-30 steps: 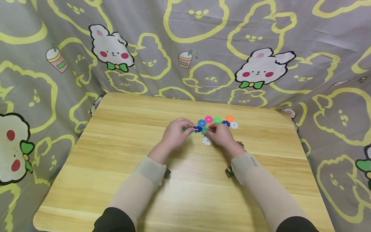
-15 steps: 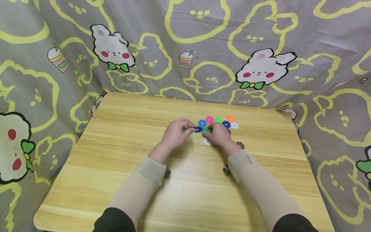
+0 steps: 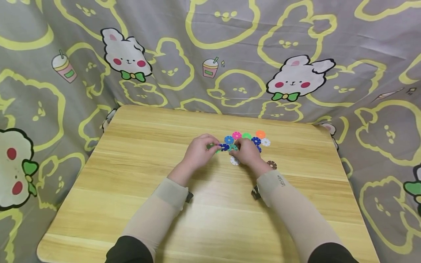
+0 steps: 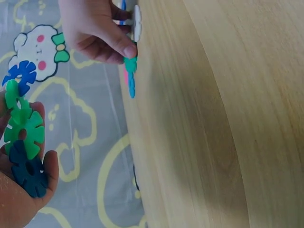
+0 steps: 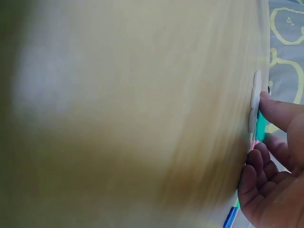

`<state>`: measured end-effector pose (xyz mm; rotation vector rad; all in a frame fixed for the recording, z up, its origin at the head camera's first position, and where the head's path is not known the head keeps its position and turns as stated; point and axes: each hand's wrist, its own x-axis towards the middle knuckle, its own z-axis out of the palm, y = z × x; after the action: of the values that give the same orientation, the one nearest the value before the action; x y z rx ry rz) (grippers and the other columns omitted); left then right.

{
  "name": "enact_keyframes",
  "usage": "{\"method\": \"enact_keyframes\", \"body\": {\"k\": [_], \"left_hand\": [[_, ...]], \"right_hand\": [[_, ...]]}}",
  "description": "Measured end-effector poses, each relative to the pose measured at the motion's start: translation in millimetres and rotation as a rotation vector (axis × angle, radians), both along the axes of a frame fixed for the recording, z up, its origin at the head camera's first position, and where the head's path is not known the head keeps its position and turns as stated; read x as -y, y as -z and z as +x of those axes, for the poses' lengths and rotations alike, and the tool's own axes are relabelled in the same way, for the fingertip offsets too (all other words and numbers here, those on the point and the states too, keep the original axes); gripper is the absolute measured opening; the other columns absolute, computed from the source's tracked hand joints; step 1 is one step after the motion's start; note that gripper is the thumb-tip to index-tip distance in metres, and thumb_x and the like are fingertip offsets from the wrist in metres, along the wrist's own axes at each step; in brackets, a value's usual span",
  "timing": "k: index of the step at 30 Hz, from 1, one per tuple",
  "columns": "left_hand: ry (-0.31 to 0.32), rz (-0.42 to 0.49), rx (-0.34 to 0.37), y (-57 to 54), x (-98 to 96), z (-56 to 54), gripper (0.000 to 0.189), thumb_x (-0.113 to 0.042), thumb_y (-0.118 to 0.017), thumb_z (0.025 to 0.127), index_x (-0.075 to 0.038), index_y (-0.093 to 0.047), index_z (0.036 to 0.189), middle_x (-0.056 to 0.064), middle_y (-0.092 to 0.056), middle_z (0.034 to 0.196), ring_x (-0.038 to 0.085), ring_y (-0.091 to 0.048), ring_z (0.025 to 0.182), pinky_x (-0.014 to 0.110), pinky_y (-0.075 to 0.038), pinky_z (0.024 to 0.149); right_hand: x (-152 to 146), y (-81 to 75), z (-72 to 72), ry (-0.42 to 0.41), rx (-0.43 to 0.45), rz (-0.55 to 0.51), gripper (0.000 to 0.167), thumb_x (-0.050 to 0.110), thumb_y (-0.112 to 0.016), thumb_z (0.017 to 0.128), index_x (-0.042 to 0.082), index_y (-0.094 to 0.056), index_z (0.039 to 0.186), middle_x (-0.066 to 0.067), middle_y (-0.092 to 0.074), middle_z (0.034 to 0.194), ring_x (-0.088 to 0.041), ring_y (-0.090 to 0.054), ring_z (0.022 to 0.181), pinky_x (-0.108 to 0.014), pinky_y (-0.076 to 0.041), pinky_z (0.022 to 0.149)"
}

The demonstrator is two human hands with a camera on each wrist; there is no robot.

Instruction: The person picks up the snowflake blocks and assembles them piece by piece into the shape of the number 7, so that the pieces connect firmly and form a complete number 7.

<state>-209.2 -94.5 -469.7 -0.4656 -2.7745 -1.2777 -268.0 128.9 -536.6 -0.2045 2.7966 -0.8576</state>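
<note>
**Four discs linked, a fifth between my fingers**

The joined part of the work is in my left hand (image 3: 200,149): a short chain of notched discs (image 4: 26,142), at least four of them, in blue, two greens and a darker shade. I judge it an early stage, since more discs lie loose on the table (image 3: 148,164) than are linked. Beyond my hands I see a light blue disc (image 3: 228,140), a pink disc (image 3: 236,135), an orange disc (image 3: 260,134) and others; a white disc (image 3: 234,161) lies on the near side of my right hand (image 3: 249,150), and a brown disc (image 3: 271,165) near that wrist.

My left fingers curl round the chain, its blue end sticking out toward the right hand. My right thumb and fingertips pinch a teal disc (image 3: 232,147), with only its thickness between them. It sits near the chain's blue end, apart from it in the left wrist view, so that joint looks unmade. Whether the teal disc touches the table, I cannot tell.
</note>
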Motion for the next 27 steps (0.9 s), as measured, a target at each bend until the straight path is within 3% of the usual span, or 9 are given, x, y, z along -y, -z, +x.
{"method": "enact_keyframes", "body": {"k": [7,15,27], "left_hand": [[-0.005,0.005,0.011,0.9,-2.3,-0.1,0.012,-0.020,-0.075,0.101,-0.011,-0.080,0.106,0.002,-0.073,0.120,0.024,-0.068,0.111,0.043,-0.056,0.099],[0.000,0.032,0.021,1.6,-4.6,-0.4,0.011,-0.020,-0.075,0.101,-0.011,-0.080,0.106,0.001,-0.073,0.119,0.022,-0.068,0.109,0.042,-0.056,0.098],[-0.005,0.019,0.038,2.1,-5.0,-0.1,0.011,-0.019,-0.075,0.101,-0.011,-0.080,0.107,0.001,-0.073,0.119,0.024,-0.068,0.111,0.043,-0.056,0.098]], "right_hand": [[0.2,0.1,3.4,-0.004,-0.047,-0.030,0.039,0.027,-0.085,0.092,0.004,-0.067,0.118,-0.008,-0.062,0.097,-0.027,-0.057,0.088,-0.043,-0.051,0.080],[0.9,-1.4,5.9,0.011,-0.052,-0.069,0.028,0.020,-0.082,0.095,0.007,-0.068,0.115,-0.007,-0.065,0.098,-0.027,-0.060,0.090,-0.043,-0.053,0.083],[-1.0,-9.7,14.9,0.017,-0.028,-0.254,0.019,0.010,-0.074,0.099,0.001,-0.073,0.115,-0.010,-0.070,0.100,-0.025,-0.064,0.091,-0.039,-0.058,0.084]]}}
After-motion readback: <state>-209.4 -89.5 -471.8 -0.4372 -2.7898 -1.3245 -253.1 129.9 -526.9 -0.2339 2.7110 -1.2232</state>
